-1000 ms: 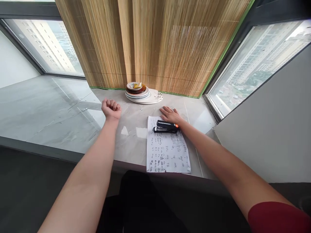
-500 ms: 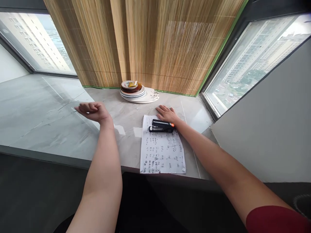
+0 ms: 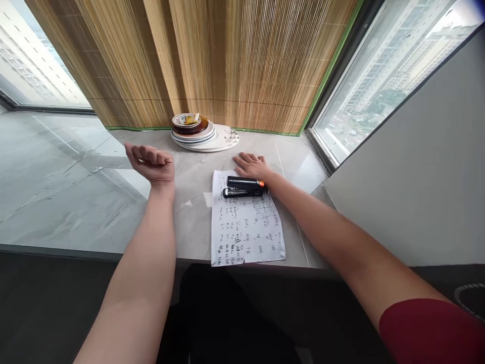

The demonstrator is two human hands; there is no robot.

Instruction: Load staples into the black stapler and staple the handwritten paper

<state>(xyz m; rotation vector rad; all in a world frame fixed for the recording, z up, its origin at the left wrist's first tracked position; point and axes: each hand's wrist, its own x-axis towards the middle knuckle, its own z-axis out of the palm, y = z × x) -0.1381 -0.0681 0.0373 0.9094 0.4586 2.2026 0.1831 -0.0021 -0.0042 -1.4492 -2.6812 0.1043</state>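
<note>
My left hand (image 3: 150,161) is raised over the sill on the left, curled into a fist, with no object showing in it. Flat on the sill at the right lies my right hand (image 3: 250,164), its fingers spread, at the top edge of a handwritten sheet of paper (image 3: 246,232). A black stapler (image 3: 244,186) with an orange end rests on the upper part of that sheet, just below my right hand and close to the wrist. The paper is wrinkled, and its bottom reaches the sill's front edge.
Behind my hands is a stack of plates (image 3: 193,132), with a small dish and something yellow on top. A bamboo blind (image 3: 212,60) hangs at the back. Windows flank the grey marble-look sill (image 3: 76,202), and a white wall (image 3: 409,177) stands at right.
My left fist has turned at the wrist, its fingers now pointing more upward. The whole view has shifted slightly; my right hand, the stapler and the paper stay in place.
</note>
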